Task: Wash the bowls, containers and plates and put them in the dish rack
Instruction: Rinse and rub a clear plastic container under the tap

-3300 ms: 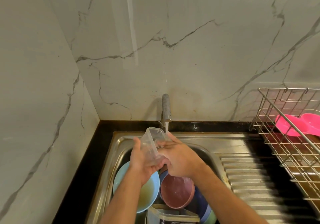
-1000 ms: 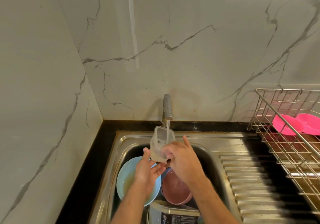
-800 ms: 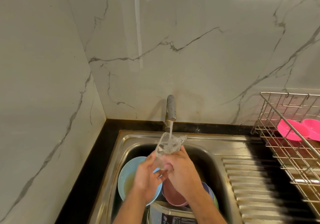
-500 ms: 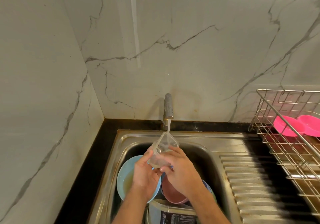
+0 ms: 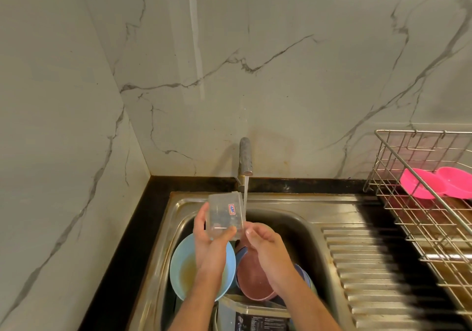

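One clear plastic container (image 5: 224, 215), boxy, small sticker on wall, gripped by left hand (image 5: 210, 241) above steel sink (image 5: 293, 203), beside tap stream. Right hand (image 5: 265, 246) loose, fingers relaxed under water. Blue bowl (image 5: 178, 266), pink bowl (image 5: 251, 279) partly hidden; wire dish rack (image 5: 421, 190) cut off.

A home kitchen is showing here: a tap (image 5: 245, 158) is running into a steel sink (image 5: 293, 203) set in a black counter (image 5: 155, 190), marble-look walls (grey-veined) are rising behind, and a wire dish rack (image 5: 421, 210) is standing alongside.
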